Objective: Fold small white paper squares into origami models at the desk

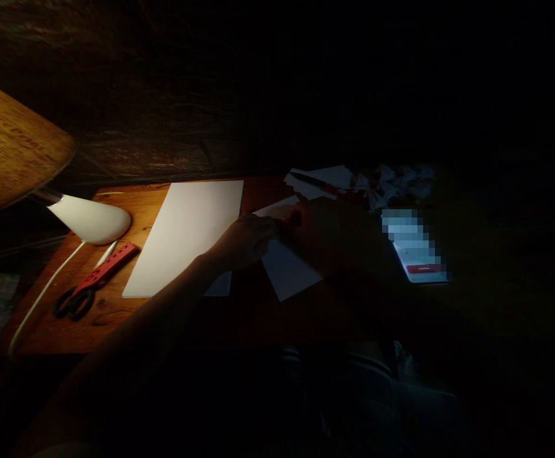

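Observation:
Over a sheet of white paper, my left hand and my right hand come together at the fingertips. The fingers of my left hand are curled and closed. Deep shadow covers my right hand, which looks closed like a fist. Whatever is between the fingers is too dark and small to name. Beneath my left forearm lies a larger stack or sheet of white paper. Just beyond my right hand, a knife with a dark blade and reddish handle rests on another piece of paper.
A lamp with a brown shade and white base stands at the left, its white cord trailing down. Near it lie black-handled scissors and a red strip. Crumpled paper scraps and a lit phone are rightward.

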Demonstrator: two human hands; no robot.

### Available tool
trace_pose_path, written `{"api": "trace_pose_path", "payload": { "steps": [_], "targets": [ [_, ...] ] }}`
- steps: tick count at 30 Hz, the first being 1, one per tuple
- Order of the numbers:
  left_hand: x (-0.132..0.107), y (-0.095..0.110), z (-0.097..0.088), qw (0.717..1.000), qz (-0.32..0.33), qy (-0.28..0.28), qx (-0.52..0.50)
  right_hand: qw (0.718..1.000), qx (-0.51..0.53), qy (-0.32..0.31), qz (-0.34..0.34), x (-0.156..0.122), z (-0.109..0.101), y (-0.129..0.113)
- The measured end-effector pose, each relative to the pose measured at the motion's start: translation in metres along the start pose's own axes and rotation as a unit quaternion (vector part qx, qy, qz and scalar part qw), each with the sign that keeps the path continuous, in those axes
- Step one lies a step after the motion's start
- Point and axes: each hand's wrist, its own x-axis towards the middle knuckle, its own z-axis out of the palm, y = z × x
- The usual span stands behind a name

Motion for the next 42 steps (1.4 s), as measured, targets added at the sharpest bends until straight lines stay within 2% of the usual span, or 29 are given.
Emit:
{"api": "trace_pose_path", "payload": {
  "steps": [5, 12, 15, 18, 20, 24, 29, 33, 36, 42],
  "targets": [
    [-0.001, -0.001, 0.0, 1.0, 0.0, 0.012, -0.003, 0.999, -0.013, -0.027, -0.028, -0.005, -0.015, -0.007],
    [-0.001, 0.0, -0.001, 1.0, -0.005, -0.001, -0.002, 0.999, -0.003, -0.031, 0.017, -0.014, -0.036, -0.024],
    [-0.002, 0.0, -0.002, 1.0, -0.016, -0.006, 0.02, 0.999, -0.017, -0.046, -0.006, -0.021, -0.046, -0.031],
    [-0.003, 0.002, -0.003, 0.999, -0.025, -0.012, 0.041, 0.998, -0.046, -0.033, -0.041, -0.026, -0.052, -0.036],
    [-0.004, 0.002, -0.002, 0.998, -0.028, -0.011, 0.049, 0.996, -0.069, -0.027, -0.056, -0.026, -0.051, -0.036],
    [-0.005, 0.001, -0.001, 0.998, -0.029, -0.003, 0.055, 0.993, -0.066, -0.058, -0.075, -0.022, -0.044, -0.031],
    [-0.009, 0.0, -0.005, 0.998, -0.036, -0.002, 0.059, 0.997, -0.016, -0.02, -0.077, -0.025, -0.043, -0.027],
    [-0.011, 0.003, -0.009, 0.997, -0.048, -0.015, 0.054, 0.997, 0.057, -0.018, -0.056, -0.019, -0.025, -0.017],
    [-0.011, 0.005, -0.009, 0.997, -0.056, -0.016, 0.058, 0.992, 0.108, -0.01, -0.071, -0.014, -0.01, -0.01],
    [-0.01, 0.006, -0.008, 0.995, -0.07, -0.025, 0.065, 0.996, 0.086, 0.01, -0.007, -0.018, -0.016, -0.017]
  ]
}}
